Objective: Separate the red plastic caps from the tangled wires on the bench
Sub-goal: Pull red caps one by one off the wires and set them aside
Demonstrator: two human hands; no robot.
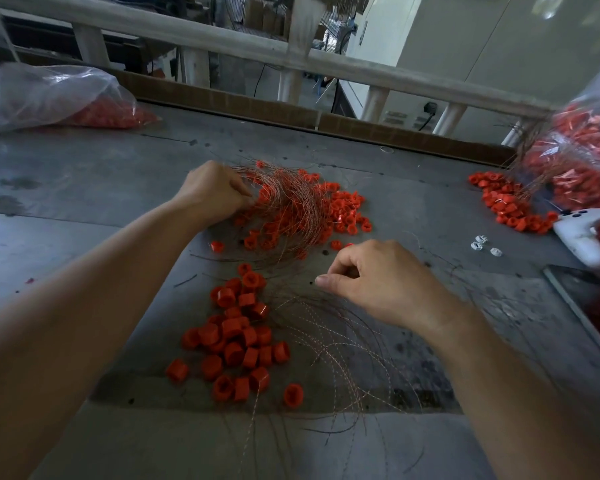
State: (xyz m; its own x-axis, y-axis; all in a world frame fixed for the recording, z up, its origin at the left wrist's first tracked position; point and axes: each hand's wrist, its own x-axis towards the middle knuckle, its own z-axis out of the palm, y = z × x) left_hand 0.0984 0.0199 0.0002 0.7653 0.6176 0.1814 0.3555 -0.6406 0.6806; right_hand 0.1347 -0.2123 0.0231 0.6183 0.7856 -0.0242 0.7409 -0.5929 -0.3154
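A tangle of thin copper-coloured wires (291,206) with red plastic caps caught in it lies at the middle of the grey bench (84,174). My left hand (212,192) grips the tangle's left side with curled fingers. My right hand (378,282) is nearer to me, its thumb and fingers pinched together over loose wires (326,348); whether a wire sits in the pinch is too fine to see. A pile of loose red caps (236,341) lies near me between my arms. More caps (347,209) lie right of the tangle.
A clear bag of red caps (49,95) lies at the far left. A bulging bag of caps and wires (582,157) stands at the right, with spilled caps (506,202), a white controller-shaped object (582,233) and small white parts (482,242). A railing (243,43) borders the far edge.
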